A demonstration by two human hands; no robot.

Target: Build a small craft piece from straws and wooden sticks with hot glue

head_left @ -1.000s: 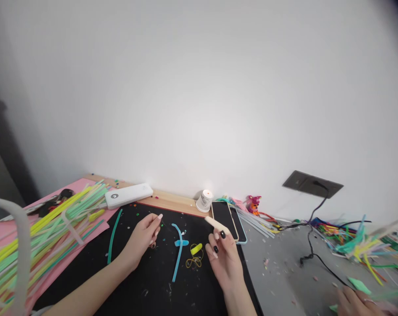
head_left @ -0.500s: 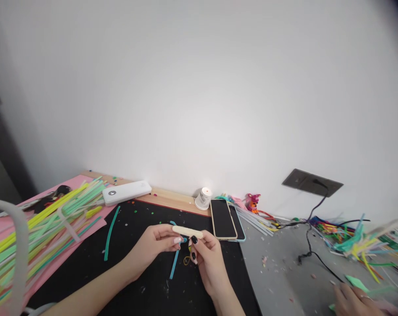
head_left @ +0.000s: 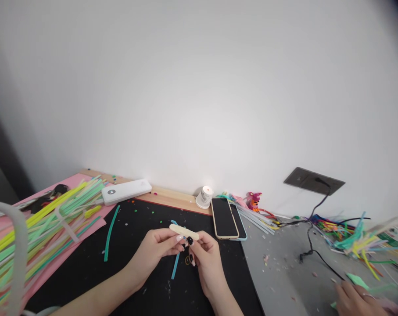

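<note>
Both of my hands meet over the black mat (head_left: 126,267) and pinch a short cream-coloured straw piece (head_left: 182,231) held level between them. My left hand (head_left: 155,250) grips its left part with fingertips, and my right hand (head_left: 205,259), with dark nails, grips its right part. Just under the hands a blue straw (head_left: 175,268) lies on the mat, partly hidden, and a yellow rubber band (head_left: 187,260) peeks out by my right fingers. A green straw (head_left: 110,233) lies further left on the mat.
A big pile of coloured straws (head_left: 44,228) covers pink paper at left, near a white power bank (head_left: 126,192). A small candle cup (head_left: 204,197) and two phones (head_left: 227,218) sit behind the mat. Cables and straw scraps (head_left: 350,239) lie right, where another person's hand (head_left: 360,300) rests.
My right hand brought the cream straw piece down from near the phones to the mat's middle, and my left hand came in and took its other end. The hands now hide the yellow piece.
</note>
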